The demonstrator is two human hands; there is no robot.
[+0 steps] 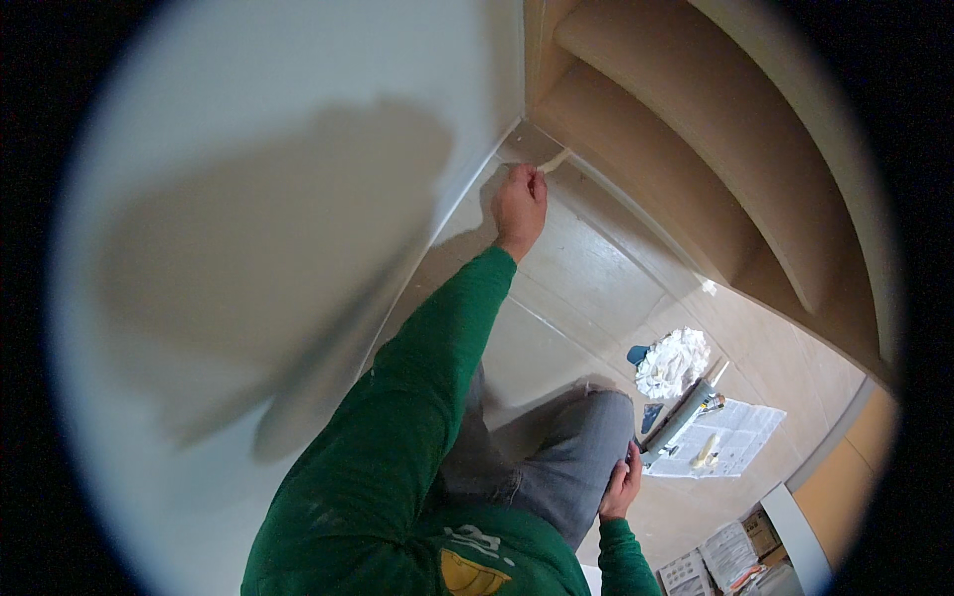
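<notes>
My left hand reaches out low to the floor, near the corner where the white wall meets the shelf unit. Its fingers are pinched on a thin cream strip, which looks like masking tape; the strip's far end reaches the base of the shelf unit. At the outer side of my bent knee is my right hand, resting against the grey trouser leg with fingers stretched out and partly hidden. Just beyond its fingertips lies a caulking gun with a pale nozzle.
The caulking gun lies partly on a printed paper sheet, which also bears a crumpled cream scrap. A crumpled white cloth and small dark-blue pieces are nearby. The white wall runs along my left. Boxes and papers stand lower right.
</notes>
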